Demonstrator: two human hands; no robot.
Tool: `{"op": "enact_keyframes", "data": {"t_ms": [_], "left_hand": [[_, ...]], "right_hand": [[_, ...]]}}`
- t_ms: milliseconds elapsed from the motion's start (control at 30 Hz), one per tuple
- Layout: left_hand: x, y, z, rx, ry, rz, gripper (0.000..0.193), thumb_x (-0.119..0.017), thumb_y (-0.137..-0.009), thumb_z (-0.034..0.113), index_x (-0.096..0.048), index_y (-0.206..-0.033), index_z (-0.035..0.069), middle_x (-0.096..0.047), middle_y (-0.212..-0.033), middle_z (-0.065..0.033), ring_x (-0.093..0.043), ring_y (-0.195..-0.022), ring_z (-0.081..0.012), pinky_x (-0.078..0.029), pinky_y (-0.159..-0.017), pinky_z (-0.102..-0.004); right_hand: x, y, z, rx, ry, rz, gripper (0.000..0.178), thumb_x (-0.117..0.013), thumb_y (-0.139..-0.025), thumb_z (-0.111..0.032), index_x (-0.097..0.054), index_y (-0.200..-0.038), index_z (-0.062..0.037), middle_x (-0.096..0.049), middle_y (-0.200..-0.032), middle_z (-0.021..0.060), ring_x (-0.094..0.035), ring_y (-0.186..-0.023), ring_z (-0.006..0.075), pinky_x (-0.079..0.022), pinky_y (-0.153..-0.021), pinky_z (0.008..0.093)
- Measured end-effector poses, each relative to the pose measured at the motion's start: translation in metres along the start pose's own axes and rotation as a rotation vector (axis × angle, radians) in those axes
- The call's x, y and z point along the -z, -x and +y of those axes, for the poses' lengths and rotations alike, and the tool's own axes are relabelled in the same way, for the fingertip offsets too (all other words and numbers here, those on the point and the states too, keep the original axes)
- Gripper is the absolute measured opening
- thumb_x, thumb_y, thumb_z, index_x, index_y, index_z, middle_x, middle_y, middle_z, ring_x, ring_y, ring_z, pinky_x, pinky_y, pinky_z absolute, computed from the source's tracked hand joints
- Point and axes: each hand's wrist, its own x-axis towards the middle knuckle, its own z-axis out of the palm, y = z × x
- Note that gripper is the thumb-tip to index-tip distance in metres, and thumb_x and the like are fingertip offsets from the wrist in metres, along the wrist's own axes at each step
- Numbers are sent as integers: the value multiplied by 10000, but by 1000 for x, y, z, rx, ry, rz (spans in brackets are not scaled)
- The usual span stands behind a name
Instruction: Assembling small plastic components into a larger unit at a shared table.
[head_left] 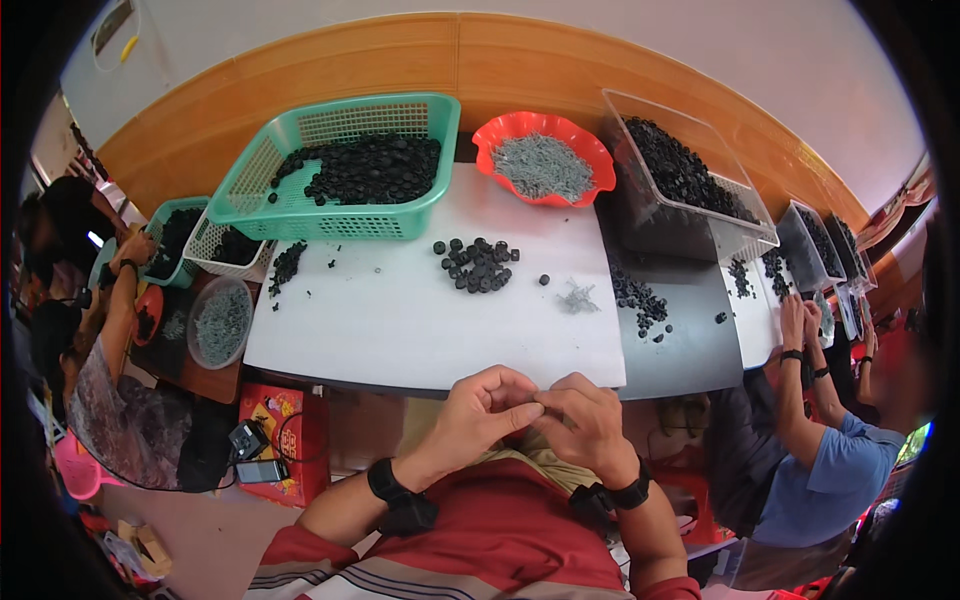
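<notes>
Left hand [480, 415], right hand [592, 422]: fingertips pinched, contents unclear | seemingly mid-piece; finished count unclear | left, beyond hands: black parts [478, 268], grey pins [577, 297]

I see a red shirt [490, 525], pale and dark stripes [420, 580] crossing it at six o'clock. Blocky black wristbands [384, 482] sit at seven and five.

A workshop: a basket [335, 224] of black parts [385, 165] beside the white board [400, 350], a bin [742, 237] right of it, co-workers [825, 478] on both sides.
</notes>
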Motion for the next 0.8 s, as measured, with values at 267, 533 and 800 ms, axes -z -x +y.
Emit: {"op": "enact_keyframes", "data": {"t_ms": [267, 533, 800], "left_hand": [[18, 9, 6, -69, -27, -11, 241, -702, -955, 51, -607, -1168, -12, -686, -1072, -63, -650, -983, -105, -539, -884, -257], [43, 18, 13, -112, -56, 14, 250, -701, -954, 47, -601, -1171, -25, -687, -1083, -77, -655, -994, -115, -542, -880, -261], [57, 31, 21, -125, -123, 109, 256, -716, -945, 50, -606, -1166, -16, -670, -1020, -47, -632, -917, -89, -533, -827, -240]], "right_hand": [[-14, -18, -10, 14, -16, -23, 303, -816, -746, -52, -692, -1021, -82, -643, -832, 51, -642, -586, 177, -506, -495, 291], [-34, -36, -18, 45, -18, -80, 293, -815, -757, -57, -691, -1021, -80, -657, -842, 55, -649, -595, 170, -509, -504, 290], [-53, -40, -24, 30, -82, -90, 338, -821, -763, -52, -686, -1072, -72, -664, -883, 60, -661, -613, 156, -520, -520, 277]]}}
